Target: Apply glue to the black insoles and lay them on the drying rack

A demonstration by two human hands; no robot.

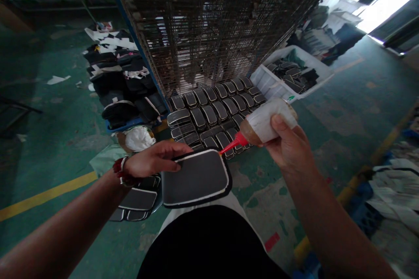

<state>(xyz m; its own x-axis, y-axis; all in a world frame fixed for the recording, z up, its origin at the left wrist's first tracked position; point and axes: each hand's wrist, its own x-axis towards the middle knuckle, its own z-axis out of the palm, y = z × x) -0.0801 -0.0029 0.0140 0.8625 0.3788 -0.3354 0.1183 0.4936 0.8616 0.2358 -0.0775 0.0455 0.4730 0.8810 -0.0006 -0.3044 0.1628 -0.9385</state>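
The left hand (152,160) pinches a dark panel (196,178) (white-edged, rounded corners) while the right hand (288,144) grips a red-nozzled bottle (266,124).

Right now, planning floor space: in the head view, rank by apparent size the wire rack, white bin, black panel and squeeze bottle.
1. wire rack, by far the largest.
2-3. black panel and white bin look alike; the panel is nearer the camera, so no ranking.
4. squeeze bottle, smallest.

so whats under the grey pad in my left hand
White cloth over a black-clad lap shows just below the pad, held at its edge by the left hand. What lies directly beneath its middle is covered.
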